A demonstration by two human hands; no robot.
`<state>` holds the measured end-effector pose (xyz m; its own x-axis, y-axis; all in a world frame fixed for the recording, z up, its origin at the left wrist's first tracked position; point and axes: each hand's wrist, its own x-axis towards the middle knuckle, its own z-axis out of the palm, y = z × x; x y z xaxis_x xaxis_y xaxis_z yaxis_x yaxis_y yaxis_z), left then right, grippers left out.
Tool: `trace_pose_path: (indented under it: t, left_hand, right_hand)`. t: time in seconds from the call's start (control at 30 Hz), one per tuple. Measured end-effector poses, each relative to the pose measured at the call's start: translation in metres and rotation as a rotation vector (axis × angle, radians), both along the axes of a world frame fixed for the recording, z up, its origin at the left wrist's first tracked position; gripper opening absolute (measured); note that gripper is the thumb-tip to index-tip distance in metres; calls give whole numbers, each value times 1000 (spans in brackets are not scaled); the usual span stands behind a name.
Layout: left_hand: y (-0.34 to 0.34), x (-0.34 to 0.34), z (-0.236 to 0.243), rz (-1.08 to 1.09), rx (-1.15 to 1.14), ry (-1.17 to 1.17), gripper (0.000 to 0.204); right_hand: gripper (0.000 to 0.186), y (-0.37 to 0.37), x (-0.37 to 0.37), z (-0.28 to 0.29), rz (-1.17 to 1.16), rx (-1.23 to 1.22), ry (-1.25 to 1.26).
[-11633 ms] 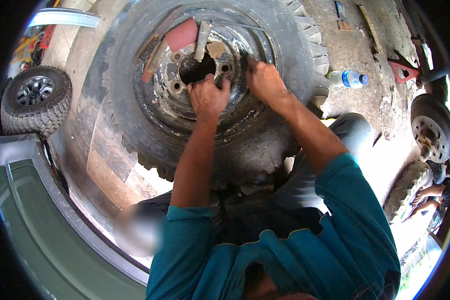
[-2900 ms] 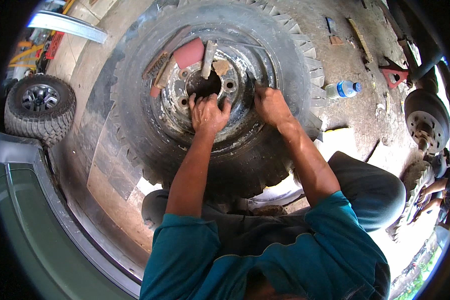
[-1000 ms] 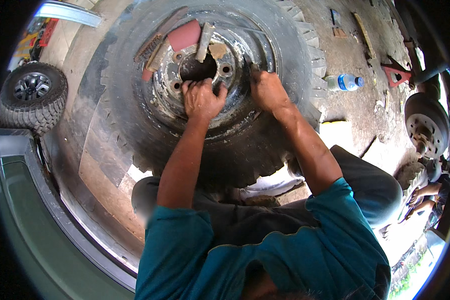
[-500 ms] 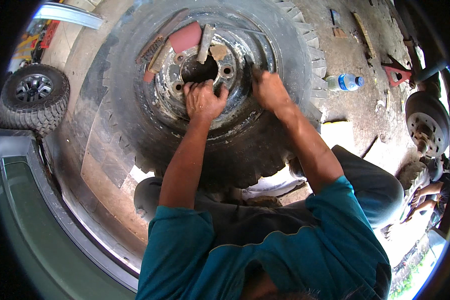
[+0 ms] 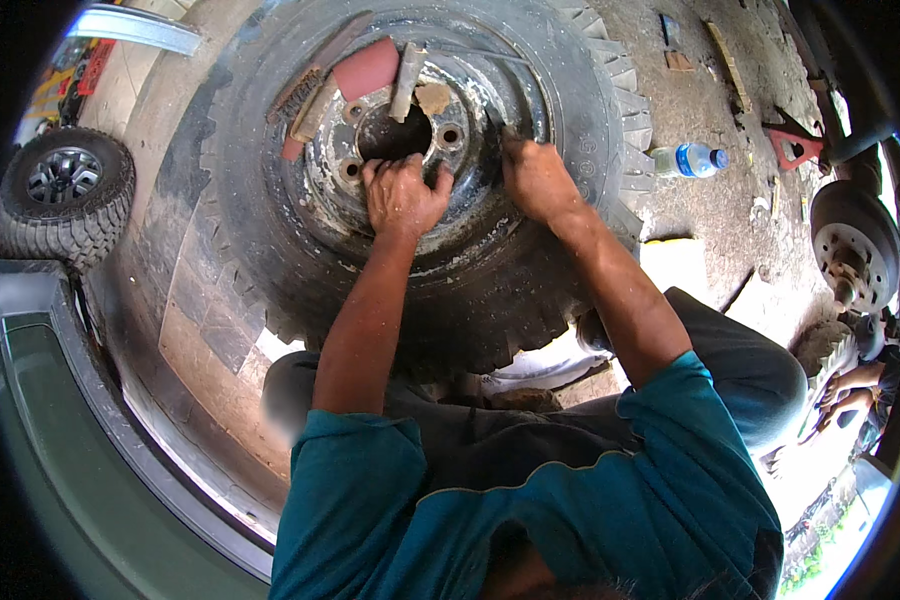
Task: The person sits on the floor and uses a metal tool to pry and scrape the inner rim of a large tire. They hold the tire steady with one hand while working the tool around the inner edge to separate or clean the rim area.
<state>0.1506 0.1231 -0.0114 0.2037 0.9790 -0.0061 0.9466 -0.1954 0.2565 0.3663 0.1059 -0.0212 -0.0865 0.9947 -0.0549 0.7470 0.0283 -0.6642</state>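
Observation:
A large tyre (image 5: 530,300) lies flat in front of me around a worn steel rim (image 5: 322,190) with flaking paint. My left hand (image 5: 407,195) rests on the rim's centre plate, fingers spread at the near edge of the round centre hole. My right hand (image 5: 538,180) is closed at the rim's right inner side; a dark tip sticks out past the fingers, but what it grips is mostly hidden. On the wheel's far side lie a wire brush (image 5: 296,97), a reddish sheet like sandpaper (image 5: 366,68), a short greyish strip (image 5: 407,82) and a tan scrap (image 5: 432,98).
A plastic bottle (image 5: 698,160) lies on the floor right of the tyre. Farther right are a red metal stand (image 5: 792,146) and a brake disc (image 5: 855,250). Another wheel (image 5: 65,195) and a green vehicle panel (image 5: 60,440) are at left. Another person's hands (image 5: 850,395) show at the right edge.
The view has shifted slightly, so the wheel sits a little farther left and up. Both hands stay at nearly the same spots on the rim.

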Motion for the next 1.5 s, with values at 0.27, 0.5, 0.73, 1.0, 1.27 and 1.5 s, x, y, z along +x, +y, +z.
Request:
trace_pose_path:
  t: [0.27,0.5,0.73,1.0,1.27,1.5]
  left_hand:
    - [1,5,9,1,-53,24,50]
    - [-3,5,2,-8,8,-10,49]
    - [5,2,3,-14,-14,25,49]
    - [-1,6,3,-9,-21,-6,50]
    - [1,3,4,-10,14,-11,50]
    - [-2,2,0,-17,9,6,50]
  right_hand:
    - [20,13,0,3,-26,-39,-25]
    - [24,21,12,3,0,-39,13]
    - [23,39,14,3,67,-93,-34]
    - [25,35,20,12,35,-87,25]
    - [25,50,14,12,68,-44,49]
    - [29,54,22,24,103,-149,38]
